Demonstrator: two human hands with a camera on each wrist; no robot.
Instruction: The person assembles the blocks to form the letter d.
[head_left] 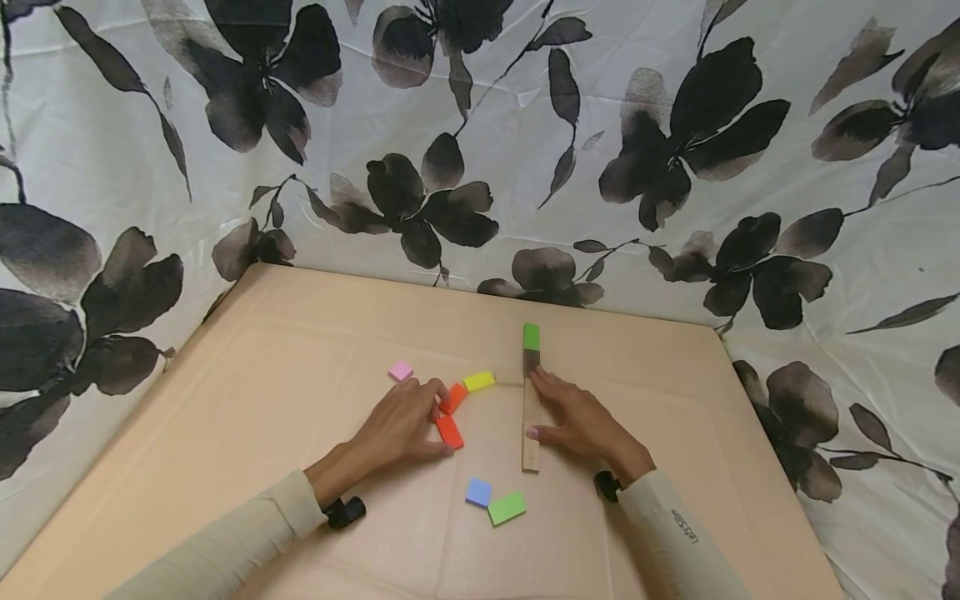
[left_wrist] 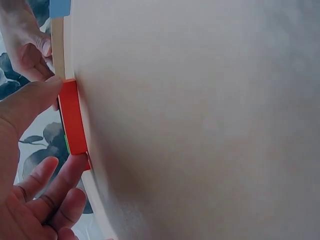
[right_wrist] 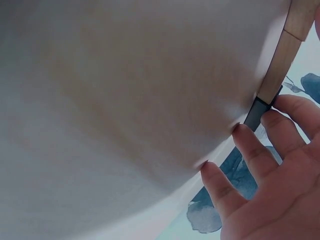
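Observation:
My left hand (head_left: 401, 417) pinches a red block (head_left: 450, 432) end to end between thumb and a fingertip. In the left wrist view the same red block (left_wrist: 73, 117) stands between the thumb and that finger. An orange-red block (head_left: 453, 398) lies just beyond it, close to the index finger, with a yellow block (head_left: 479, 382) farther right. My right hand (head_left: 577, 412), fingers spread, touches the right side of a straight row of blocks (head_left: 531, 408). This row has a green far end, a dark brown piece and plain wood pieces; the right wrist view shows fingertips at the dark block (right_wrist: 257, 114).
A pink block (head_left: 401, 371) lies beyond the left hand. Nearer on the tan board (head_left: 337, 317) are a blue block (head_left: 478, 492) and a light green block (head_left: 507, 509), corner to corner. Floral cloth (head_left: 525, 142) hangs behind the board.

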